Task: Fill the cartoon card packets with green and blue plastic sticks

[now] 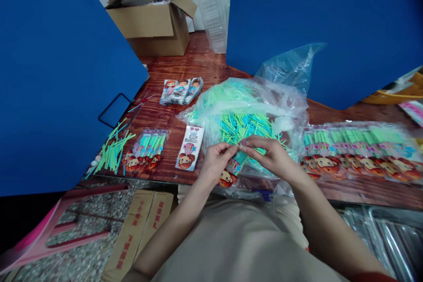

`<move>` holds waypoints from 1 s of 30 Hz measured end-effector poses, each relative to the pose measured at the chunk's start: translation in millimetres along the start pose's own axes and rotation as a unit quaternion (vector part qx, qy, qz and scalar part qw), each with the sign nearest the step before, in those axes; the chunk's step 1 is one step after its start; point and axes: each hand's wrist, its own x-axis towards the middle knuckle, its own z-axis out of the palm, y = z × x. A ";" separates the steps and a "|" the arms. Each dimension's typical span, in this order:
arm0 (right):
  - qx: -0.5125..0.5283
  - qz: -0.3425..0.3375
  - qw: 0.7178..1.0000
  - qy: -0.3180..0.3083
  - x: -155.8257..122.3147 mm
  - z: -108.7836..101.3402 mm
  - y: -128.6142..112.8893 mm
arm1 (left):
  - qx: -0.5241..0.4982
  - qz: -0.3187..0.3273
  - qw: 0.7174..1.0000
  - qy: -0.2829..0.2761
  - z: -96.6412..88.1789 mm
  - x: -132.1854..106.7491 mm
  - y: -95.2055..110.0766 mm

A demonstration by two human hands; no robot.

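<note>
My left hand (215, 161) and my right hand (272, 155) meet at the table's front edge, both with fingers pinched together at the top of a small clear packet (234, 168). A cartoon head is printed on the packet's lower end, and green shows inside. Just beyond my hands lies a large clear plastic bag (291, 103), spread open, with a heap of thin green and blue sticks (243, 125) in it. To the left of my left hand is a stack of white printed cards (190, 149). My fingertips partly hide the packet's top.
Filled packets lie in a row (360, 150) on the right and in a small pile (147, 152) on the left. Loose sticks (112, 150) sit near the left corner. Behind are more cards (180, 91), a cardboard box (155, 26) and blue panels (324, 22).
</note>
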 end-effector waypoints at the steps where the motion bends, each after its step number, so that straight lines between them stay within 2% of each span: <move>1: -0.001 0.008 1.000 0.026 -0.3 2.1 1.6 | 0.001 0.006 1.000 0.005 -0.1 -0.1 -0.1; 4: -0.013 0.031 0.995 0.091 -0.9 8.6 5.7 | 0.000 0.021 1.000 0.017 -1.1 0.8 -1.0; 9: 0.012 0.047 0.999 0.019 0.4 15.0 4.6 | 0.007 0.023 0.999 0.029 -3.3 1.9 -7.5; 12: 0.028 0.047 0.998 0.007 -0.6 18.1 2.0 | 0.014 0.020 0.999 0.045 -4.8 -3.0 -10.2; 14: 0.053 0.047 0.997 0.021 -1.8 20.4 1.4 | 0.015 0.012 0.999 0.044 -9.5 -7.1 -8.0; 16: 0.094 0.087 0.988 0.081 -2.1 22.9 2.9 | 0.023 0.022 0.998 0.052 -21.4 -10.5 -0.5; 18: 0.154 0.133 0.969 0.142 -1.3 25.3 7.3 | 0.048 0.059 0.993 0.090 -44.2 -13.2 13.1; 20: 0.190 0.166 0.955 0.157 -0.1 27.8 14.4 | 0.080 0.109 0.979 0.153 -79.0 -14.9 31.6; 23: 0.181 0.185 0.959 0.112 0.5 32.9 26.3 | 0.167 0.168 0.936 0.260 -146.3 -12.2 62.0; 24: 0.165 0.183 0.965 0.093 0.6 35.5 29.1 | 0.217 0.176 0.912 0.301 -169.3 -9.3 70.9; 26: 0.120 0.167 0.977 0.056 2.1 42.5 31.0 | 0.357 0.157 0.842 0.374 -209.8 -1.3 84.7; 28: 0.073 0.133 0.988 0.019 7.7 52.3 27.6 | 0.398 0.141 0.814 0.399 -238.2 7.8 91.5; 30: 0.032 0.081 0.996 -0.011 19.4 64.4 20.4 | 0.438 0.124 0.789 0.412 -252.5 15.7 91.8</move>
